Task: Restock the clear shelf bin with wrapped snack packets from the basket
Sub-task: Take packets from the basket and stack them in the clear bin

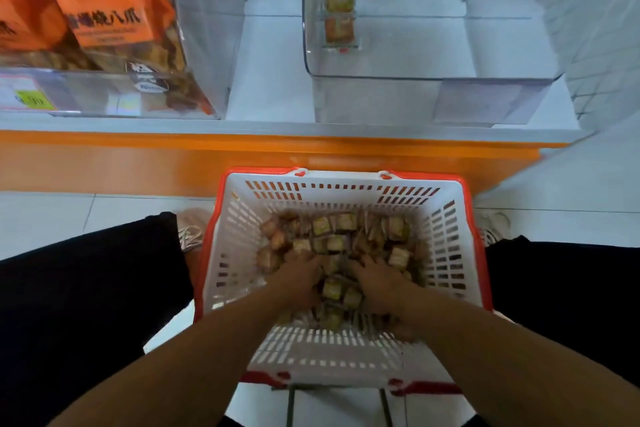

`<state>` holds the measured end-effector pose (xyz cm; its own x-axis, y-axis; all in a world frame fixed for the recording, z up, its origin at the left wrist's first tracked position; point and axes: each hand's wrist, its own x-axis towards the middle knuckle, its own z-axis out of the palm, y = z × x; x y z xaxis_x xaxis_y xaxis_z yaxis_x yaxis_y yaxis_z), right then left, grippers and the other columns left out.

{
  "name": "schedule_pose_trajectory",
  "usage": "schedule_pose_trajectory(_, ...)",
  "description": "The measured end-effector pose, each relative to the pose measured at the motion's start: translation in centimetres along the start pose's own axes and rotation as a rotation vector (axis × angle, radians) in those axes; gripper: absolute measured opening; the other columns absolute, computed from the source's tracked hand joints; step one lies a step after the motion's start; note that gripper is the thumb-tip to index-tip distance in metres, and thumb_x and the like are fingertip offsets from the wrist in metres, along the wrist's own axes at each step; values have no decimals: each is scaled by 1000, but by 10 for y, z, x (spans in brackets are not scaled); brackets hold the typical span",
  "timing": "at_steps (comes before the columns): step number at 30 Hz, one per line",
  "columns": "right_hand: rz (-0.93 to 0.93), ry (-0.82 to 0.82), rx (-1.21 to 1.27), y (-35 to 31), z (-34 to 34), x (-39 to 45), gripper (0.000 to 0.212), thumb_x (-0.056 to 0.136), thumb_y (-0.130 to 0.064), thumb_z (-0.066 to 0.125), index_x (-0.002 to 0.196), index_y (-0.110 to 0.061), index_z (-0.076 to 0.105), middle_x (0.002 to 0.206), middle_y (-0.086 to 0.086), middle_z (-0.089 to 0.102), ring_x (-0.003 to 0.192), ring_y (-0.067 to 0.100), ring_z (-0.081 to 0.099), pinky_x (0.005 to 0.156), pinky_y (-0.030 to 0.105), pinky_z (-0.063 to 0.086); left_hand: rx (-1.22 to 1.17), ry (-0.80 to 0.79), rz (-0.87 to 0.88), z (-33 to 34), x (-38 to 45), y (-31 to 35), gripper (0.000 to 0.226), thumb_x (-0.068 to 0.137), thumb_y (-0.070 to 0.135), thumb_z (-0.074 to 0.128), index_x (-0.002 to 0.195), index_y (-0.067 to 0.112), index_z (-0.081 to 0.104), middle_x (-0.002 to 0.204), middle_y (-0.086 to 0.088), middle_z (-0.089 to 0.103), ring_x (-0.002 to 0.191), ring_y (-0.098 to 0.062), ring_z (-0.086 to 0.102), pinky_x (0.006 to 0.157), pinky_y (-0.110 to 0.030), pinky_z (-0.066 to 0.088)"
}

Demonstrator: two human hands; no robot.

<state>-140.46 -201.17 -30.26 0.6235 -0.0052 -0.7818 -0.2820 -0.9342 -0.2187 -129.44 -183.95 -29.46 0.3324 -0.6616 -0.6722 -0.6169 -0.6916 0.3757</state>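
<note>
Holding packets [332,289] in basket [446,243] | both hands (curled) | bin [398,55]: two packets

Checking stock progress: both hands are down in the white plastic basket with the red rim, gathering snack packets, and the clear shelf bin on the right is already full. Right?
Not quite. The head view shows the clear shelf bin nearly empty, with only a couple of packets at its left wall. The rest holds: left hand and right hand are in the white plastic basket with the red rim among the snack packets.
</note>
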Motion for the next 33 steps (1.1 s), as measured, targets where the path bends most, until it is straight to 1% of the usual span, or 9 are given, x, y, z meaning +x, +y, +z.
schedule_pose_trajectory(4,19,2,79,-7,11,15,100,86,-53,72,160,-23,10,161,14,16,144,44,25,111,56,40,100,-47,-36,16,21,2,99,78,50,75,158,40,18,159,-6,29,142,-37,36,105,-58,43)
schedule_pose_trajectory(9,-21,81,243,-4,14,21,91,90,-59,63,160,-25,15,159,19,17,137,49,32,112,53,38,132,-107,-11,28,43,2,117,80,46,82,163,29,1,168,-9,11,153,-40,12,119,-58,27)
schedule_pose_trajectory(12,-5,54,268,-4,16,21,87,89,-59,64,158,-25,23,157,20,20,138,47,31,114,50,36,140,-48,28,31,46,2,105,82,41,79,162,28,12,163,-10,24,150,-39,20,117,-54,32)
schedule_pose_trajectory(15,3,26,362,-2,13,25,65,92,-47,66,148,-20,45,152,16,36,140,40,32,117,45,32,97,8,45,34,44,-1,86,82,34,78,155,26,32,153,-9,37,144,-38,28,112,-51,39)
schedule_pose_trajectory(19,67,18,493,-3,5,23,37,88,-31,74,115,-6,69,114,15,64,114,33,56,102,32,43,-105,167,28,33,41,-5,49,82,24,75,124,26,51,130,-6,58,122,-31,52,91,-37,47)
schedule_pose_trajectory(23,135,60,579,4,-5,19,37,80,-19,77,116,-16,66,115,7,68,109,26,65,71,20,43,-355,203,-13,23,38,-11,35,81,26,78,108,22,56,103,0,70,95,-23,68,80,-39,57)
schedule_pose_trajectory(27,89,86,698,11,-18,16,28,82,-13,77,106,-16,63,110,5,65,103,25,64,85,34,55,-527,181,-35,6,34,-17,15,79,29,85,90,22,76,77,8,69,71,-6,65,62,-24,50)
schedule_pose_trajectory(30,40,111,699,14,-43,7,30,81,-15,80,107,-15,66,100,-2,64,88,14,61,71,25,54,-803,177,-113,-13,24,-16,20,75,35,85,89,30,72,81,10,74,73,-4,70,57,-18,55)
schedule_pose_trajectory(33,21,147,633,9,-75,-7,30,76,-19,84,100,-23,68,102,-8,65,92,11,61,70,25,50,-934,103,-198,-35,15,-12,38,78,40,78,108,18,69,101,-9,75,91,-26,74,73,-41,65)
